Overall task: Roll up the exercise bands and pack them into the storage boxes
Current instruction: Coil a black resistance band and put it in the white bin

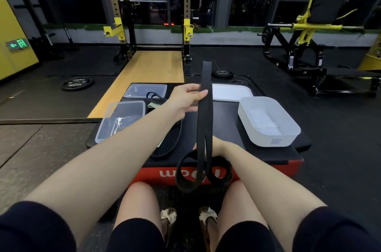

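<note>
Hanging from both hands [186, 100], black band [204, 119] w/ part-rolled bottom.

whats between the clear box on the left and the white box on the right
In the head view, between the clear box and the white box stands the black band, pinched by the left hand, over the black platform top.
</note>
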Tool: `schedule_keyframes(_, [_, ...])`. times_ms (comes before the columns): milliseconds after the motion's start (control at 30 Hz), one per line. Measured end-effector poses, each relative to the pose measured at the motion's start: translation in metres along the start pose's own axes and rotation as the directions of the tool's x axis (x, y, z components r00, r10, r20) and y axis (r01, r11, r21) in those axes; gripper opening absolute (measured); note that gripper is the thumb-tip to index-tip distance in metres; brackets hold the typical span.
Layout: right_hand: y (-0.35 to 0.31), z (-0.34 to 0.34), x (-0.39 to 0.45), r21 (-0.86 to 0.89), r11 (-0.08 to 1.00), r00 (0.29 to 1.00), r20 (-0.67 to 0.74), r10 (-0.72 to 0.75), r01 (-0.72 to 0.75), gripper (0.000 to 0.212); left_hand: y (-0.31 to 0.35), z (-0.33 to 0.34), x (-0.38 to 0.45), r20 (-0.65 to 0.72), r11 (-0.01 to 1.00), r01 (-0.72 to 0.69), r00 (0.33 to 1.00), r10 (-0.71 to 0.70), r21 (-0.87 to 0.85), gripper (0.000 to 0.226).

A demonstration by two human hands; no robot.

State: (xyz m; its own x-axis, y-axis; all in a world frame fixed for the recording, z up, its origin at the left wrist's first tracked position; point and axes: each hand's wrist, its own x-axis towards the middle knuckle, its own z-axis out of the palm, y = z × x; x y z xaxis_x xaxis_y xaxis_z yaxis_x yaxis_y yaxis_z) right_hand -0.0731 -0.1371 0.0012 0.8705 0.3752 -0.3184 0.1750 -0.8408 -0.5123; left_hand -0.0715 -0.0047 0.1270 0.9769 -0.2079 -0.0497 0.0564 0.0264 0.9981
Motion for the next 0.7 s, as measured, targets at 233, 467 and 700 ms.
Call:
schedule_keyframes(233, [-0.003, 0.02, -0.004, 0.133, 0.991, 0.985, 0.171, -0.014, -0.009, 0.028, -0.005, -0.003, -0.004, -0.005, 1.0, 0.01, 1.0, -0.01, -0.004, 0.035])
schedule_keyframes(467, [-0.003, 0.015, -0.002, 0.142, 0.987, 0.981, 0.166, -0.1, 0.077, 0.033, 0.001, -0.012, 0.001, -0.037, 1.0, 0.006, 0.999, -0.007, -0.03, 0.023])
schedule_keyframes(700, [-0.004, -0.024, 0.01, 0.777, 0.628, 0.969, -0.189, 0.161, 0.047, 0.024, -0.016, -0.012, 0.014, -0.138, 1.0, 0.002, 0.99, -0.006, -0.029, 0.033])
